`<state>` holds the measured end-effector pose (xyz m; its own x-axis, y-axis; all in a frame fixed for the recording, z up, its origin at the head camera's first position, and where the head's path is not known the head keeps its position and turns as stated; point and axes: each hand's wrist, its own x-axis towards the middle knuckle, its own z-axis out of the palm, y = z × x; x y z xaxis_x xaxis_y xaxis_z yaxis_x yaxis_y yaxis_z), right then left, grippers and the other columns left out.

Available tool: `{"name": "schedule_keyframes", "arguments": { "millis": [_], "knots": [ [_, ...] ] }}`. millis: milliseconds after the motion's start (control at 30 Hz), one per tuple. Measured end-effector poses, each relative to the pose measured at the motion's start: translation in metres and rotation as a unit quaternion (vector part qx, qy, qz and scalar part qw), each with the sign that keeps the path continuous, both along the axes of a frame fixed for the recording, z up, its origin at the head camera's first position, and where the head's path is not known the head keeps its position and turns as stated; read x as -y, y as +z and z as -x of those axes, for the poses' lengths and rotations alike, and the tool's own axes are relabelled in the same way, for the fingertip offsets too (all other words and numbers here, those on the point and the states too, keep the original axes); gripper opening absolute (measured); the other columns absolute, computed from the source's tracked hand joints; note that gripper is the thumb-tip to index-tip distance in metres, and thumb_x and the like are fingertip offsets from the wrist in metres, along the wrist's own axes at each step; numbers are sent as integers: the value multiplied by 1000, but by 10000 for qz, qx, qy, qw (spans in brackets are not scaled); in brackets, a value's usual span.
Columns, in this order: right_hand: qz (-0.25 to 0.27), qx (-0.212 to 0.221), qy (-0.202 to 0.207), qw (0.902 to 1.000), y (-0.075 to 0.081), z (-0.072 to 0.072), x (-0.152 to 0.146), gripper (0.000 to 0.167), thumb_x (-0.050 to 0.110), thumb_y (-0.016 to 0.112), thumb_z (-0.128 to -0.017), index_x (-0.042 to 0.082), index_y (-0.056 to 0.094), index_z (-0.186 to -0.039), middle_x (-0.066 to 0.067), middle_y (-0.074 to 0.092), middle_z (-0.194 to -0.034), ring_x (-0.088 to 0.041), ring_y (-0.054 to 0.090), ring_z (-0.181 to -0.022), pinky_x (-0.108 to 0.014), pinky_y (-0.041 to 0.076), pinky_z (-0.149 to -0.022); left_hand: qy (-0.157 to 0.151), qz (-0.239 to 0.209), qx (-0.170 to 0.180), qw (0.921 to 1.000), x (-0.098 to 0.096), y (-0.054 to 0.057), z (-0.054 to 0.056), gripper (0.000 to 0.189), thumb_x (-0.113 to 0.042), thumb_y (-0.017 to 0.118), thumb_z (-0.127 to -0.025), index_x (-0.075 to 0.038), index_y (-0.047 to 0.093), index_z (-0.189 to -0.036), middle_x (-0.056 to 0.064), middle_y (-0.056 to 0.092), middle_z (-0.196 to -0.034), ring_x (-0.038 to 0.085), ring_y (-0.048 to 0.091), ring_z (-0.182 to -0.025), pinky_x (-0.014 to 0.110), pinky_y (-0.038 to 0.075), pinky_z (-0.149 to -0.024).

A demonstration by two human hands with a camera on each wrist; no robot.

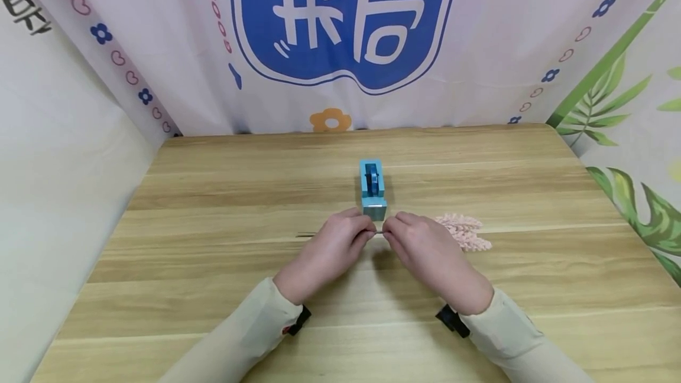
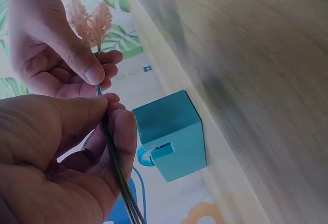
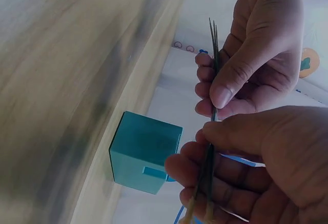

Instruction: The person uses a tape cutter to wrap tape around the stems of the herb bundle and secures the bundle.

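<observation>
In the head view, two hands, the left hand (image 1: 332, 244) and the right hand (image 1: 432, 253), pinch a slim bundle of dark stems (image 1: 306, 234) just in front of one blue tape dispenser (image 1: 374, 201) on the single wooden table (image 1: 372, 336); pale pink flower heads (image 1: 468, 233) show past the right hand, too merged to count surely. In the left wrist view, the left hand's thumb and fingers are curled round the stems, the right hand's thumb pressing them close by; two flower heads can be made out, and their fluffy look suggests something light, soft and easily crushed, so the bare stems seem the better place to hold. In the right wrist view, the right hand's fingers bend about the stems beneath its thumb, while the left hand pinches them nearer the tips; they look smooth, wiry and fairly stiff, likely to roll or slip against each other, and several tips fan out, though overlap hides their number
</observation>
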<state>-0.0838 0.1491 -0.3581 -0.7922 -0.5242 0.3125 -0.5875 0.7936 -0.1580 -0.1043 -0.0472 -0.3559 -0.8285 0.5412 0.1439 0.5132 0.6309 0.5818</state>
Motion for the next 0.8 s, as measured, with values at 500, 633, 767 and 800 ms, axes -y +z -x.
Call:
{"name": "schedule_keyframes", "arguments": {
  "millis": [500, 633, 767, 800],
  "knots": [
    [13, 166, -162, 9997, 3, 1, 3, 5, 12, 74, -98, 10, 78, -96, 2, 70, -88, -15, 66, -82, -32, 58, -74, 130, 133, 104, 9998, 0, 1, 1, 12, -6, 67, -101, -1, 78, -102, 7, 72, -95, 14, 62, -82, 28, 56, -75],
    [65, 206, -253, 9994, 3, 0, 3, 3, 11, 75, -97, 12, 77, -95, 2, 68, -87, -13, 63, -80, -30, 57, -71, 24, 278, 126, 9995, 1, 1, 2, 14, -8, 66, -103, -1, 78, -103, 8, 74, -93, 15, 63, -81, 30, 55, -75],
    [147, 339, -372, 9986, 4, -1, 3, 4, 10, 75, -97, 12, 75, -93, 2, 65, -83, -9, 56, -74, -27, 52, -65, 8, 230, 145, 9996, 1, 2, 2, 14, -7, 65, -103, -1, 78, -102, 7, 74, -93, 15, 60, -80, 29, 53, -74],
    [147, 383, -396, 9984, 4, -1, 4, 4, 11, 75, -97, 13, 74, -93, 3, 64, -82, -9, 54, -72, -26, 51, -64, 19, 202, 135, 9997, 2, 2, 3, 14, -8, 66, -103, -2, 78, -102, 6, 74, -93, 15, 60, -80, 28, 53, -74]
  ]
}}
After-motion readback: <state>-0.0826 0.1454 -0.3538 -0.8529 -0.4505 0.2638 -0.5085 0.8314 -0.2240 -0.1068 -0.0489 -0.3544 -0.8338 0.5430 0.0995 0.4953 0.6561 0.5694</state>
